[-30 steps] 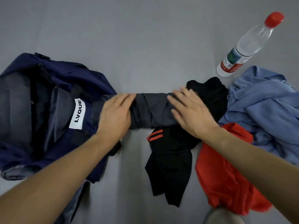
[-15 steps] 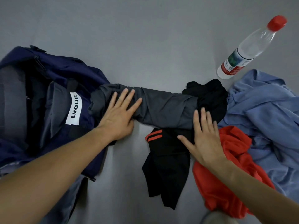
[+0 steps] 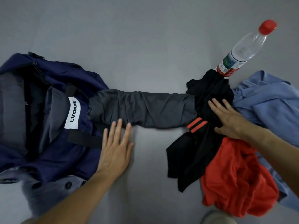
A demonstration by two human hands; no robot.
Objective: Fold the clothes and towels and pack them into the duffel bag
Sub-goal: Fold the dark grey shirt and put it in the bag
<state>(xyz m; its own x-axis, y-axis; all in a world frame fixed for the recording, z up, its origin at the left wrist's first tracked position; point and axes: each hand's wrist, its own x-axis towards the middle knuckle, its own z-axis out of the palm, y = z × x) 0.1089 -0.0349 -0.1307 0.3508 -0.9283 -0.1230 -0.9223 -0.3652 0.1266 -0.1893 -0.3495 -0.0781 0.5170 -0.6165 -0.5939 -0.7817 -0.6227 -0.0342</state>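
Duffel bag (image 3: 53,143): navy, lying open along the left edge of the grey floor (image 3: 145,38), its mouth facing up; a white LVQUE label (image 3: 72,112) sits on its inner flap and a black strap (image 3: 84,139) crosses its near side.
Blue garment (image 3: 267,107): crumpled heap at the right edge of the floor, running down behind the red one.
Red garment (image 3: 239,178): bunched at the lower right, touching the black garment on its left.
Grey roll (image 3: 142,109): a grey garment rolled into a long bundle, lying crosswise in the middle of the floor; its left end touches the bag's rim, its right end is tucked against the black garment.
Black garment (image 3: 199,147): loose, with two orange stripes (image 3: 196,124), spread from the bottle's base down toward the near edge.
Water bottle (image 3: 242,50): clear plastic, red cap, standing at the far right, its base just behind the black garment.
Left hand (image 3: 115,146): flat and relaxed, palm down on the floor, grasping nothing; its fingertips (image 3: 119,122) reach the near edge of the grey roll close to the bag end.
Right hand (image 3: 229,118): spread and flat on the black garment, gripping nothing, just past the right end of the grey roll.
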